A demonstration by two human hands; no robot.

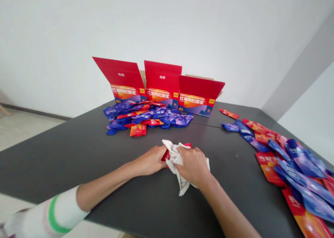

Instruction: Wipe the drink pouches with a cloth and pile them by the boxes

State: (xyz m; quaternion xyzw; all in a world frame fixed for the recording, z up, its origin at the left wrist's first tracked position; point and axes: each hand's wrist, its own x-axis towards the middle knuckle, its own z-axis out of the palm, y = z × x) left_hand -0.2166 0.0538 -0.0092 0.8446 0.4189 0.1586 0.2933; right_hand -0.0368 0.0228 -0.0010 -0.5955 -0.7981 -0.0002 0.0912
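Note:
Near the middle of the dark table, my left hand (152,160) is closed on the left end of a red pouch (166,156). My right hand (193,164) grips a white cloth (175,158) and presses it over the pouch. The cloth covers most of the pouch; only red bits show at its left end and upper edge. One corner of the cloth hangs down toward the table's front edge. The fingertips of both hands are partly hidden by the cloth and pouch.
Three red boxes (161,93) with raised lids stand at the back. A pile of blue and red pouches (148,118) lies before them. Many more pouches (300,168) are heaped along the right side of the table (104,161). A white wall rises behind.

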